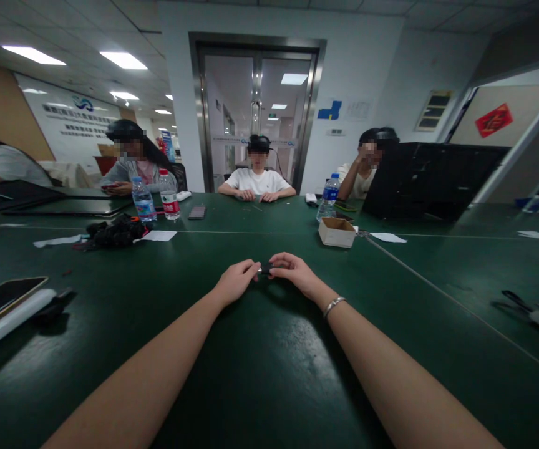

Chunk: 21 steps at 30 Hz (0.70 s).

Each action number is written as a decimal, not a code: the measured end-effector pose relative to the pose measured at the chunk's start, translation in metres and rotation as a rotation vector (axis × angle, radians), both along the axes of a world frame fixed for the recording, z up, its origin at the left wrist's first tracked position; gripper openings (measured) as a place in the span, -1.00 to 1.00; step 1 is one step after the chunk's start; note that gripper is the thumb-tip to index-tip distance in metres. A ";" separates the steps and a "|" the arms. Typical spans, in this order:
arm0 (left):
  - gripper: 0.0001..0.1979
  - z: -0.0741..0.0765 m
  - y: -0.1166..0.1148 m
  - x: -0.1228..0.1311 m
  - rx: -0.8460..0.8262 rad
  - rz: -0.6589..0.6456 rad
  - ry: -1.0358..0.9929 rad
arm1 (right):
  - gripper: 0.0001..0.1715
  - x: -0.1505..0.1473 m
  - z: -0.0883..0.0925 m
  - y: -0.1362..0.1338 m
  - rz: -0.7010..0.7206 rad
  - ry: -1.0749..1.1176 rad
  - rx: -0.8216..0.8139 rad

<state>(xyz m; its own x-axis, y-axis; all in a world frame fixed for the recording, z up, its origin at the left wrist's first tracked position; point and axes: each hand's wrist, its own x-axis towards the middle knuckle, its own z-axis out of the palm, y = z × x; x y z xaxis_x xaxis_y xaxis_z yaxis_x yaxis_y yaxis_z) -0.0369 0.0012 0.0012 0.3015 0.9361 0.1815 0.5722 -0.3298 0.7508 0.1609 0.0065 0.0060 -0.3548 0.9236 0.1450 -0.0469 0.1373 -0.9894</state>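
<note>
My left hand pinches the silvery left end of a small black object between thumb and fingers. On the other side, my right hand grips the black end, with the thumb below and the fingers curled above. The object is held just over the green table, and my fingers cover part of it. It is too small and dim to tell its exact kind. A silver bracelet circles my right wrist.
A small open box stands ahead to the right, near a water bottle. Tangled black cables and two bottles, one red-capped, are at the left. A black monitor stands at right. Several people sit around the table.
</note>
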 end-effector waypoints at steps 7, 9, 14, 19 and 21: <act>-0.39 0.001 -0.002 -0.001 -0.023 0.009 -0.001 | -0.59 0.001 0.000 0.001 0.012 -0.047 0.026; -0.37 0.001 -0.002 0.000 -0.040 0.016 0.006 | -0.61 -0.002 -0.001 0.001 0.016 -0.092 0.057; -0.42 -0.003 0.002 0.000 0.003 0.022 0.060 | -0.74 -0.018 -0.003 -0.008 -0.053 -0.472 0.407; -0.46 -0.005 0.001 0.003 0.079 0.018 0.129 | -0.76 -0.025 0.000 -0.019 -0.109 -0.747 0.643; -0.45 -0.003 -0.002 0.004 0.126 0.006 0.189 | -0.79 -0.024 0.001 -0.021 -0.125 -0.809 0.673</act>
